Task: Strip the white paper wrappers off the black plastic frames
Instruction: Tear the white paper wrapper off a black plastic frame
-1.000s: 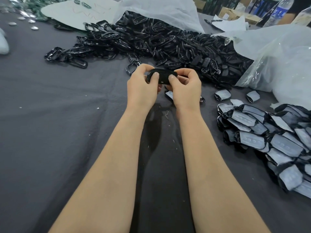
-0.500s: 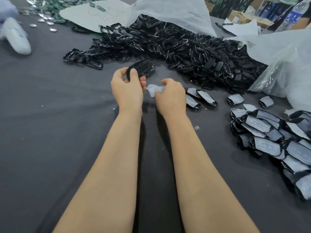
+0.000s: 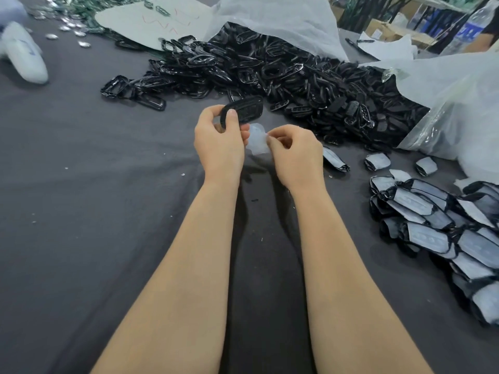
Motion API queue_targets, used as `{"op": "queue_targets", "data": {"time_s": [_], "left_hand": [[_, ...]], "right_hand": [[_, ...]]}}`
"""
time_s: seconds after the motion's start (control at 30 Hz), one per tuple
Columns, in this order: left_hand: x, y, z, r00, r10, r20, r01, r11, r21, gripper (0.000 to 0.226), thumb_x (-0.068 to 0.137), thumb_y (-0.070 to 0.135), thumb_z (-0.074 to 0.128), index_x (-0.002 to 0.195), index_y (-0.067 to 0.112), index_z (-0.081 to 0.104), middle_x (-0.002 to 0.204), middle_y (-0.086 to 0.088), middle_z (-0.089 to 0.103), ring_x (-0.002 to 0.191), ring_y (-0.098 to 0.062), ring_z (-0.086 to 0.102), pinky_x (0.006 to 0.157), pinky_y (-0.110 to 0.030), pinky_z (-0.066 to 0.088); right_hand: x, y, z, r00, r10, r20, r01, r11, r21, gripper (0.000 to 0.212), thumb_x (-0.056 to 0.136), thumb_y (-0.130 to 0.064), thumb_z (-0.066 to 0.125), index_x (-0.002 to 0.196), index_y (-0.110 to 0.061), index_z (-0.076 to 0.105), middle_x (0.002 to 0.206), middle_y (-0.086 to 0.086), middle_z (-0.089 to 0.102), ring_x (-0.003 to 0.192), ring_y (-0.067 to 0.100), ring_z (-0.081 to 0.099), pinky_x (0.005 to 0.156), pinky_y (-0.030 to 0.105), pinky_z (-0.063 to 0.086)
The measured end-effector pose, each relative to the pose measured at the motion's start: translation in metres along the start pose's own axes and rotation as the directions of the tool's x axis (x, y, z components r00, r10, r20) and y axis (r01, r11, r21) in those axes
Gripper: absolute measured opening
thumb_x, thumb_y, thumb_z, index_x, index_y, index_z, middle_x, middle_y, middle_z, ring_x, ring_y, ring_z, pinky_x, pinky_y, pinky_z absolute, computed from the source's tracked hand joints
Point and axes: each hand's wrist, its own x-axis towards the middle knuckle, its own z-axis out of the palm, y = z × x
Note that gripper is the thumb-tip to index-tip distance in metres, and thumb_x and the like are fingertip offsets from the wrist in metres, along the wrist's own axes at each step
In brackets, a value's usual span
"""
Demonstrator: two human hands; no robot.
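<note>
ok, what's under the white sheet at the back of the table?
A heap of bare black frames spills out from under the white sheet onto the grey cloth. How far the heap runs beneath the sheet is covered, as is anything else under it.

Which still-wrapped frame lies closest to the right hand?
The lone wrapped frame on the cloth just beside the right hand; the other wrapped ones sit farther right, most in a pile.

Gripping a black frame (image 3: 244,110) in the left hand (image 3: 218,147), pinching a white wrapper (image 3: 256,140) in the right hand (image 3: 295,152), over a grey cloth (image 3: 108,211).
</note>
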Motion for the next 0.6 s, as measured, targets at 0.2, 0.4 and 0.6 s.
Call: {"op": "queue_targets", "data": {"time_s": [0.2, 0.4, 0.6], "left_hand": [[0.0, -0.004, 0.003, 0.999, 0.018, 0.039, -0.02, 0.999, 0.042, 0.007, 0.098, 0.012, 0.049, 0.1, 0.018, 0.051, 0.071, -0.002, 0.063, 0.052, -0.002, 0.058, 0.061, -0.021, 0.053], [0.0, -0.005, 0.002, 0.997, 0.059, 0.058, -0.065, 0.991, 0.113, 0.021, 0.097, 0.013, 0.05, 0.085, 0.03, 0.048, 0.072, -0.003, 0.063, 0.049, 0.0, 0.058, 0.066, -0.026, 0.056], [-0.002, -0.005, 0.005, 0.986, 0.071, 0.152, -0.097, 0.98, 0.173, 0.016, 0.096, 0.012, 0.051, 0.092, 0.027, 0.052, 0.072, 0.001, 0.061, 0.053, -0.004, 0.06, 0.074, -0.035, 0.059]], "right_hand": [[0.0, 0.002, -0.003, 0.993, 0.109, -0.038, -0.098, 0.971, 0.219, 0.007, 0.089, -0.009, 0.058, 0.086, -0.015, 0.059, 0.076, -0.006, 0.059, 0.074, 0.011, 0.058, 0.073, 0.027, 0.048], [0.001, 0.0, -0.011, 0.99, 0.14, -0.008, -0.127, 0.918, 0.375, 0.021, 0.085, -0.004, 0.054, 0.075, -0.021, 0.06, 0.064, -0.009, 0.054, 0.052, -0.001, 0.043, 0.055, 0.016, 0.036], [0.0, -0.004, -0.011, 0.981, 0.195, 0.005, -0.144, 0.711, 0.688, 0.015, 0.09, -0.002, 0.059, 0.084, -0.016, 0.062, 0.074, -0.005, 0.061, 0.064, 0.002, 0.056, 0.06, 0.014, 0.047]]}}
